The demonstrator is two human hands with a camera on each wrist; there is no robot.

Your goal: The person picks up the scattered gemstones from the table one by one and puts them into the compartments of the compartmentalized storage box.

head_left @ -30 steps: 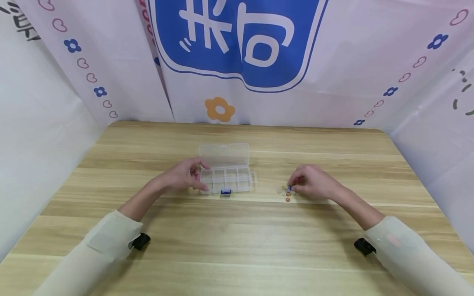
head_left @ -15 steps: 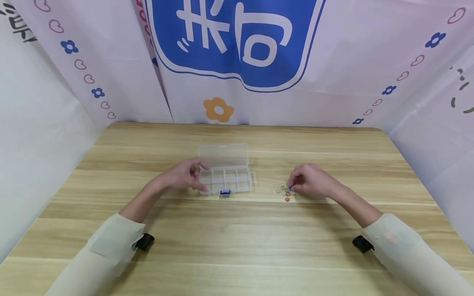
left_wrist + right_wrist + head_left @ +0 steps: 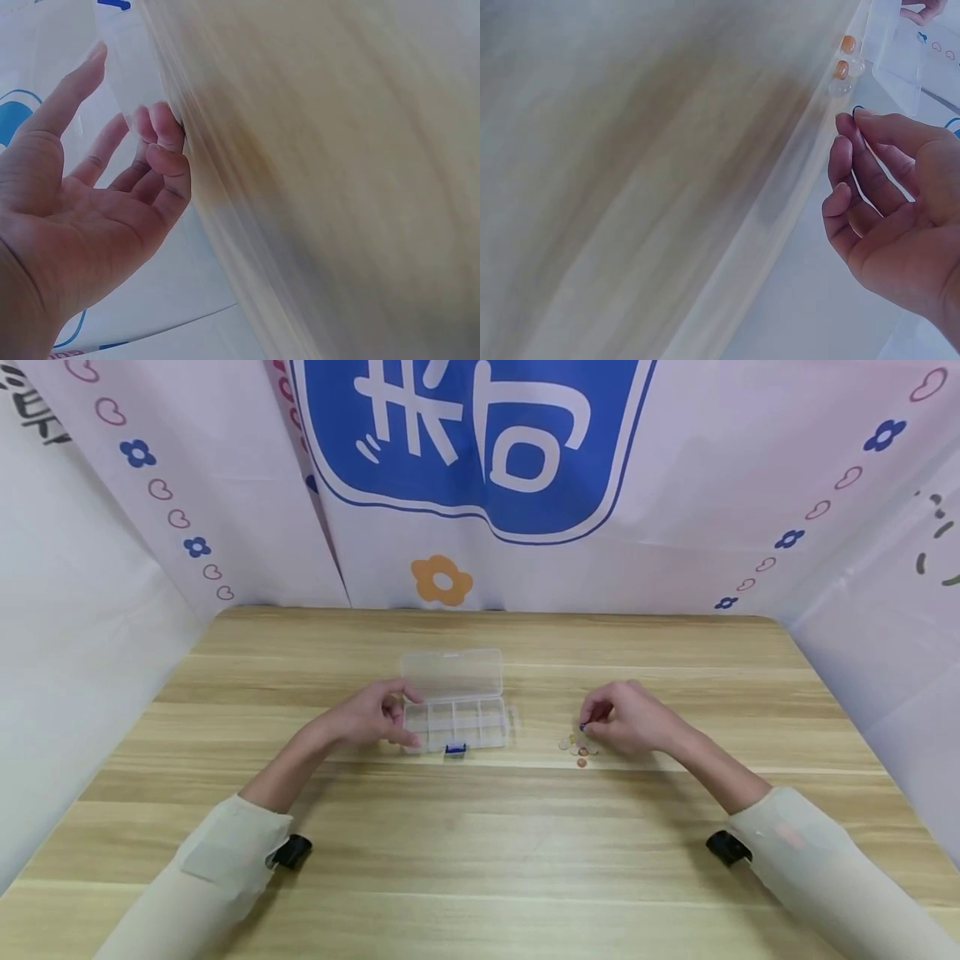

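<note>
A clear plastic compartment box (image 3: pixel 456 727) with its lid (image 3: pixel 452 673) folded back lies on the wooden table. My left hand (image 3: pixel 371 717) holds the box's left end, thumb at the front corner and index finger at the rear one; in the left wrist view the other fingers of the left hand (image 3: pixel 97 195) are curled. My right hand (image 3: pixel 628 718) pinches a small blue bead (image 3: pixel 582 727) between thumb and index finger, just above a little pile of beads (image 3: pixel 575 749). Orange beads (image 3: pixel 841 70) and clear beads (image 3: pixel 840 88) show beyond the fingertips in the right wrist view.
The box has a blue latch (image 3: pixel 455 749) on its front side. A single orange bead (image 3: pixel 582 762) lies just in front of the pile. Printed white cloth (image 3: pixel 660 560) hangs behind the wooden table (image 3: pixel 480 843) and along its sides.
My right hand has picked the blue bead out of the pile and raised it slightly, away from the other beads. The left hand keeps its place at the box.
</note>
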